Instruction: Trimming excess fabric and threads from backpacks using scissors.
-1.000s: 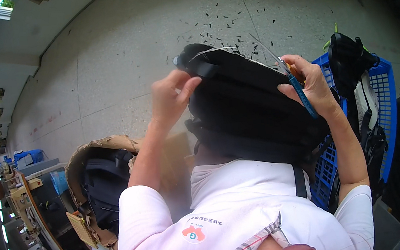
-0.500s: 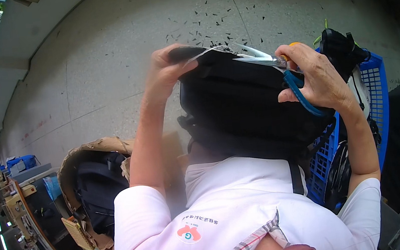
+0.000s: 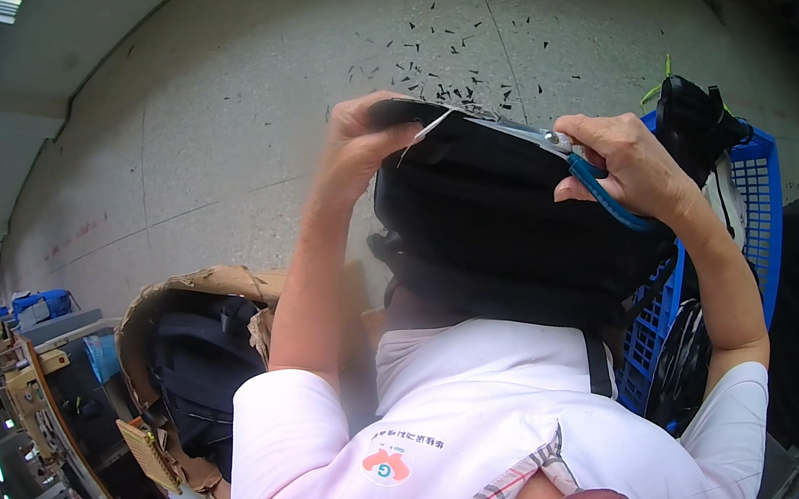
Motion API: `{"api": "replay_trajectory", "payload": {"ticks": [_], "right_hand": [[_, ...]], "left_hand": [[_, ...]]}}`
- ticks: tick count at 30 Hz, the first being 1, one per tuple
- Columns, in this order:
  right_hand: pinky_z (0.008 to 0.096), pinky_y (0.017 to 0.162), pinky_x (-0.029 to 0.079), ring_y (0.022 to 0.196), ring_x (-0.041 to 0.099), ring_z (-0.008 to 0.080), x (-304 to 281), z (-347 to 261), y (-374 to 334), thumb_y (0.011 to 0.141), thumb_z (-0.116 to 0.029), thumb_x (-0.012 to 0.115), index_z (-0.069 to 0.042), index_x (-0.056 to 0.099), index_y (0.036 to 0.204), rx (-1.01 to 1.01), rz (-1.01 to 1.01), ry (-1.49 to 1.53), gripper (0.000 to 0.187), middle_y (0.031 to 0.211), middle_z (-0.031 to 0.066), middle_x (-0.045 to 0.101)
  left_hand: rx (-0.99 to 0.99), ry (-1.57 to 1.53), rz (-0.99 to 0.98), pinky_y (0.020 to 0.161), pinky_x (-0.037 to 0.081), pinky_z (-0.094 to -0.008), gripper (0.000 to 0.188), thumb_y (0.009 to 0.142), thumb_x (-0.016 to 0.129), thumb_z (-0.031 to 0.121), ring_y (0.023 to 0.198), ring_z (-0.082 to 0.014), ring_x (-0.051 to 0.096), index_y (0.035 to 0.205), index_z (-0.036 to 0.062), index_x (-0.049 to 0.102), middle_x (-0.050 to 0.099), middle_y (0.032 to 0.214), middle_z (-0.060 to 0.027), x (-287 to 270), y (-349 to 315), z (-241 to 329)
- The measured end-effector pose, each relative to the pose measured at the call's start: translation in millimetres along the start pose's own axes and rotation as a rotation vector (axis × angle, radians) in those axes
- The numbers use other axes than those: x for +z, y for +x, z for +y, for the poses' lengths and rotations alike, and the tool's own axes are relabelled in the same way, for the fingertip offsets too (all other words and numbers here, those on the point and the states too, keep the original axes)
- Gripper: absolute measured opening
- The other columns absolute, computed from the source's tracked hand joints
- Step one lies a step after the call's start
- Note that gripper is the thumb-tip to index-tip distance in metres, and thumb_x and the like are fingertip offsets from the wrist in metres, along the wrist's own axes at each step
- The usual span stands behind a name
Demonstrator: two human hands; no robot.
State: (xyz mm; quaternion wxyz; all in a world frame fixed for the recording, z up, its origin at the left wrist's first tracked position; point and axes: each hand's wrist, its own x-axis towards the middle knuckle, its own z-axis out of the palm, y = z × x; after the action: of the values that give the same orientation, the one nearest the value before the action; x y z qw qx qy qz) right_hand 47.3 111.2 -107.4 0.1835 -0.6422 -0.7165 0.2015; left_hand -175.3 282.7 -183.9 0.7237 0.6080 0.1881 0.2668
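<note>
A black bag [image 3: 517, 224] lies across my lap, its upper edge lifted. My left hand [image 3: 367, 141] is closed on that edge at the bag's left end, the thumb on the near side and the fingers behind. In my right hand [image 3: 628, 161] is a pair of scissors [image 3: 520, 131] with blue handles, its blades pointing left along the bag's pale-edged upper rim. The blades lie nearly together. Close to my left thumb, a thin white strip [image 3: 433, 124] sticks out from the rim; whether it is still attached, I cannot tell.
Small dark scraps [image 3: 459, 90] are scattered over the grey floor [image 3: 234, 140] beyond the bag. To the right stands a blue plastic basket [image 3: 762, 202] with a black bag [image 3: 690, 115] on top. At left, a torn cardboard box [image 3: 197, 286] holds dark bags [image 3: 202, 361].
The scissor blades have come from apart to nearly together. My left hand and the bag's edge have shifted slightly right, and a thin white strip now shows by my thumb.
</note>
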Motion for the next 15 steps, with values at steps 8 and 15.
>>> {"api": "replay_trajectory", "payload": {"ticks": [8,15], "right_hand": [[0.0283,0.046,0.040,0.043,0.048,0.0205,12,1,-1,0.072,-0.048,0.063,-0.003,0.054,0.079,0.039,0.042,0.064,0.046,0.051,0.0071,0.045],[0.0232,0.044,0.029,0.043,0.040,0.0113,-11,4,10,0.066,-0.058,0.065,-0.004,0.056,0.095,0.132,0.288,0.360,0.062,0.051,-0.0017,0.041]], "left_hand": [[0.055,-0.045,0.034,0.064,0.042,-0.0199,0.018,0.069,0.071,0.010,0.070,-0.0063,0.053,0.085,0.0041,0.065,0.062,0.075,0.0008,5,-3,-3],[0.087,-0.016,0.005,0.064,0.044,-0.0184,0.019,0.068,0.071,0.003,0.071,-0.0056,0.055,0.086,0.0045,0.065,0.062,0.077,0.0016,18,-8,13]]}}
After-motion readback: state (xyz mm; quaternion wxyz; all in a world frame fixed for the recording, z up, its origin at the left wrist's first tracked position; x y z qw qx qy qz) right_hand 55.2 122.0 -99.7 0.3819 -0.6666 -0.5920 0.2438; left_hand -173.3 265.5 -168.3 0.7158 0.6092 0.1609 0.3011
